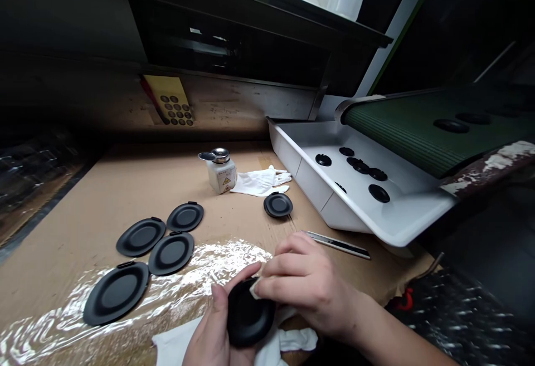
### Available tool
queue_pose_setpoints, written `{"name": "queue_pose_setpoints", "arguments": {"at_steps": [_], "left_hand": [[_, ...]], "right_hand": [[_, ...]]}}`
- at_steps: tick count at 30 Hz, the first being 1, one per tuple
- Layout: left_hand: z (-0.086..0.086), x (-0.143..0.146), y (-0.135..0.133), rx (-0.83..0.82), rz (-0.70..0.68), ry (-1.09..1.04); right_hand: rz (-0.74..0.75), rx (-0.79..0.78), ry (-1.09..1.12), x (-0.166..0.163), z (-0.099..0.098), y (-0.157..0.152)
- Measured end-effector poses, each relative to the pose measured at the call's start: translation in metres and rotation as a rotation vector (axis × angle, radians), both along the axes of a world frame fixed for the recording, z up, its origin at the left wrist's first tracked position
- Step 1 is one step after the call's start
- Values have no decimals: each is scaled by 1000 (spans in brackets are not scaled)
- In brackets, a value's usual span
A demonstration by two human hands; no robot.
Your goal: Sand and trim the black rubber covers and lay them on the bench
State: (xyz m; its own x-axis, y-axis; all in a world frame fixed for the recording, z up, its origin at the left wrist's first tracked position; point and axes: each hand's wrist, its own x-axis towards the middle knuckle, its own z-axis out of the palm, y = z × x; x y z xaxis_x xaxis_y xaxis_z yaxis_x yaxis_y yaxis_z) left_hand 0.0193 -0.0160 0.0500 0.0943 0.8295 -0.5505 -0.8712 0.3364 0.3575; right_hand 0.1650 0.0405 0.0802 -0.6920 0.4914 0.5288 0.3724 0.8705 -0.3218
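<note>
Between my hands is a round black plastic lid point(247, 321) with a shallow dished face, tilted toward me. My left hand point(215, 330) cradles it from the left and below, thumb at its edge. Pinched in the fingers of my right hand point(303, 279) is a small off-white pad point(254, 288), pressed against the lid's upper right rim. To the left, several similar black lids point(171, 253) lie on the cardboard. One more black lid point(278, 205) rests farther off, near the tray. A white cloth or glove point(178, 339) lies beneath my hands.
A white dispenser bottle point(221, 171) with a metal top stands beside white gloves point(263, 180). A box cutter point(338, 244) lies right of my hand. The white tray point(311, 179) holds several black parts, below a green conveyor belt point(401, 132). Clear plastic film covers the near cardboard.
</note>
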Motion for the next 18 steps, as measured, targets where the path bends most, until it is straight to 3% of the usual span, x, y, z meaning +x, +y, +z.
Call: {"name": "queue_pose_setpoints", "arguments": {"at_steps": [5,11,18], "left_hand": [[0,0,1,35,1,46],[-3,-2,2,17,49,80],[-2,-3,3,28,61,52]], "right_hand": [[-42,131,-82,6,-3,15],[-204,-40,95,24,-16,24],[-364,-31,149,16,-38,7]]}}
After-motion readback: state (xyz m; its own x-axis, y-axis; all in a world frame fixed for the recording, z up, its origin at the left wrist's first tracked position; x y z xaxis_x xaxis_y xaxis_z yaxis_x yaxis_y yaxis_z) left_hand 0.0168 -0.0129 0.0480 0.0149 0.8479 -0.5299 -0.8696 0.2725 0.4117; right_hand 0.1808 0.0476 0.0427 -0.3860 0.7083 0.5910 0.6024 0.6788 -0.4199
